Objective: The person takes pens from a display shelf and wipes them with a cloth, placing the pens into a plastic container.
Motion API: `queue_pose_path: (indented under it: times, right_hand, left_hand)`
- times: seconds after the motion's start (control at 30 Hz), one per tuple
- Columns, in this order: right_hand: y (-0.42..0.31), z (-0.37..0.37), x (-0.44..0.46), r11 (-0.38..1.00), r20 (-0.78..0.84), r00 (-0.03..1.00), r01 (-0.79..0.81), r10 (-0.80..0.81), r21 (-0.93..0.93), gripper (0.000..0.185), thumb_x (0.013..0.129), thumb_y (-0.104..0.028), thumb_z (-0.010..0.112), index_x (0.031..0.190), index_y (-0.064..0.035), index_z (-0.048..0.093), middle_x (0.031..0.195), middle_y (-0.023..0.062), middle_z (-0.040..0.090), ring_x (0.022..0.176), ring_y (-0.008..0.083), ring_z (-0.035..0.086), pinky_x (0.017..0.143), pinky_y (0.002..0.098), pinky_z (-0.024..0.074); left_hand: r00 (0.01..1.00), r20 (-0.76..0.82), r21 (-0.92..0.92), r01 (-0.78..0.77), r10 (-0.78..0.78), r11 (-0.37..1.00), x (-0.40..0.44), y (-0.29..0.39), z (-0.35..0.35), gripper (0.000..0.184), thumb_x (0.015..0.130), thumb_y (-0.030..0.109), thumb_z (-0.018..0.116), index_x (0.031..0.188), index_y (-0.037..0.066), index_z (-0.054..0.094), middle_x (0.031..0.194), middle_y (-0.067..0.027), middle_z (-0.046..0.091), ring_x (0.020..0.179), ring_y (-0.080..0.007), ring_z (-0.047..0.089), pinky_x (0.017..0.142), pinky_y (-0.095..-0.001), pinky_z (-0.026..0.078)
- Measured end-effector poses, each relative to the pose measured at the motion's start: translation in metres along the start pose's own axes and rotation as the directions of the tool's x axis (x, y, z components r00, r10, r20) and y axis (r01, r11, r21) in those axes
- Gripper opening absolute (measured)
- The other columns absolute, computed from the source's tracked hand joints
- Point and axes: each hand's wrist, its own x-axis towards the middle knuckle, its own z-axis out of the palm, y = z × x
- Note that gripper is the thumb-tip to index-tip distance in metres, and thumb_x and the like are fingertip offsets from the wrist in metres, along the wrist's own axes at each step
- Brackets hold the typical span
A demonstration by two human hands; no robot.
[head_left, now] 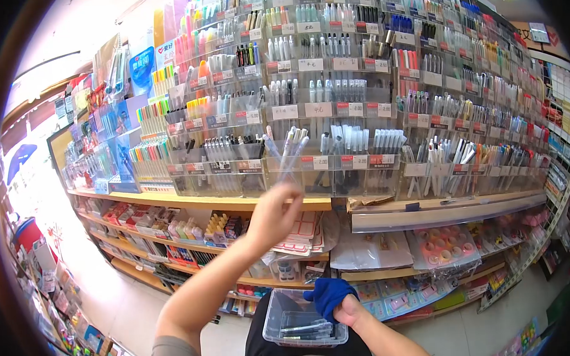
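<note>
My left hand [279,210] is raised in front of the lowest row of the pen rack, its fingers curled at the lower ends of several pens [290,146] with pale barrels that fan upward. Blur hides the exact contact. At my lap, my right hand [347,310] is closed round a bunched blue cloth [329,295] at the right rim of a clear plastic box [279,305]. Several pens [307,330] lie on the bottom of this box.
A tall tiered rack [320,109] of pens with price labels spans the view. Below it run a wooden ledge [222,201] and shelves of stationery. Packaged goods [444,247] hang over the lower right shelf. More goods stand at far left; a wire grid [555,185] is at right.
</note>
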Motion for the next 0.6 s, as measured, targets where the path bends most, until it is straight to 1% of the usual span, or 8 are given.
queue_pose_path:
  times: [0.07,0.13,0.17,0.27,0.3,0.4,0.43,0.6]
  right_hand:
    - [0.0,-0.009,0.003,0.998,0.011,0.999,-0.035,0.034,0.052,0.015,0.088,-0.012,0.044,0.093,-0.0009,0.054,0.093,0.0148,0.056,0.063,0.0091,0.051,0.05,0.0149,0.0409]
    - [-0.003,0.005,0.0,0.998,-0.025,0.999,-0.044,0.045,0.055,0.014,0.089,-0.011,0.043,0.089,-0.0016,0.053,0.09,0.0126,0.055,0.06,0.0077,0.049,0.046,0.0136,0.0383]
    - [-0.004,0.009,-0.002,0.997,-0.044,0.998,-0.051,0.053,0.055,0.014,0.089,-0.01,0.042,0.087,-0.002,0.053,0.088,0.0115,0.055,0.058,0.007,0.048,0.045,0.0129,0.037]
    - [-0.006,0.001,-0.002,0.995,0.056,0.995,-0.088,0.085,0.056,0.013,0.087,-0.011,0.045,0.084,-0.0022,0.053,0.081,0.0093,0.055,0.077,0.0164,0.054,0.064,0.0236,0.045]
    - [-0.005,-0.002,0.0,0.992,0.11,0.99,-0.092,0.082,0.089,0.013,0.087,-0.011,0.045,0.082,-0.0023,0.053,0.08,0.0089,0.054,0.08,0.0177,0.054,0.064,0.0239,0.0451]
    - [-0.008,0.015,-0.009,0.999,0.052,0.999,-0.012,0.01,0.034,0.013,0.089,-0.008,0.042,0.081,-0.0027,0.051,0.078,0.0054,0.053,0.055,0.005,0.046,0.045,0.0118,0.0366]
    - [-0.008,0.015,-0.009,1.0,0.013,1.0,-0.007,0.007,-0.007,0.013,0.089,-0.009,0.043,0.082,-0.0018,0.052,0.077,0.0057,0.053,0.062,0.008,0.05,0.051,0.0147,0.0409]
    - [-0.003,-0.003,-0.003,1.0,0.084,0.996,0.005,-0.007,0.018,0.014,0.088,-0.012,0.044,0.084,-0.0011,0.053,0.082,0.0093,0.055,0.077,0.015,0.054,0.062,0.0205,0.0447]
  left_hand:
    - [0.982,0.004,0.289,-0.183,0.19,0.94,0.046,0.008,-0.004,0.019,0.079,0.002,0.055,0.098,0.001,0.057,0.09,-0.0142,0.056,0.085,-0.0286,0.057,0.075,-0.0321,0.046]
    - [0.939,0.021,0.331,-0.331,0.344,0.883,0.083,0.011,0.004,0.02,0.078,0.002,0.055,0.098,0.002,0.058,0.091,-0.0133,0.054,0.089,-0.0315,0.053,0.08,-0.0342,0.044]
    - [0.94,0.036,0.347,-0.33,0.339,0.878,0.095,0.011,0.012,0.02,0.078,0.003,0.056,0.098,0.003,0.058,0.092,-0.0129,0.054,0.091,-0.0313,0.053,0.08,-0.0348,0.043]
    - [0.949,0.118,0.414,-0.315,0.293,0.854,0.118,0.01,0.029,0.017,0.079,0.006,0.056,0.096,0.004,0.06,0.094,-0.0121,0.054,0.094,-0.0307,0.051,0.082,-0.0363,0.042]
    - [0.953,0.172,0.445,-0.303,0.251,0.843,0.122,0.011,0.032,0.016,0.079,0.007,0.057,0.094,0.005,0.06,0.093,-0.0122,0.054,0.094,-0.0304,0.051,0.082,-0.0367,0.042]
    - [0.945,0.247,0.484,-0.313,0.216,0.817,0.137,0.007,0.039,0.01,0.079,0.009,0.056,0.087,0.005,0.062,0.09,-0.012,0.055,0.093,-0.0305,0.051,0.082,-0.0374,0.041]
    - [0.942,0.273,0.502,-0.314,0.197,0.806,0.14,0.006,0.04,0.009,0.079,0.008,0.056,0.086,0.005,0.062,0.089,-0.0118,0.055,0.093,-0.0307,0.051,0.082,-0.0374,0.042]
    - [0.934,0.354,0.511,-0.234,0.046,0.827,0.153,0.012,0.038,0.008,0.075,0.012,0.061,0.081,0.006,0.061,0.092,-0.0132,0.056,0.096,-0.0307,0.05,0.085,-0.0381,0.04]
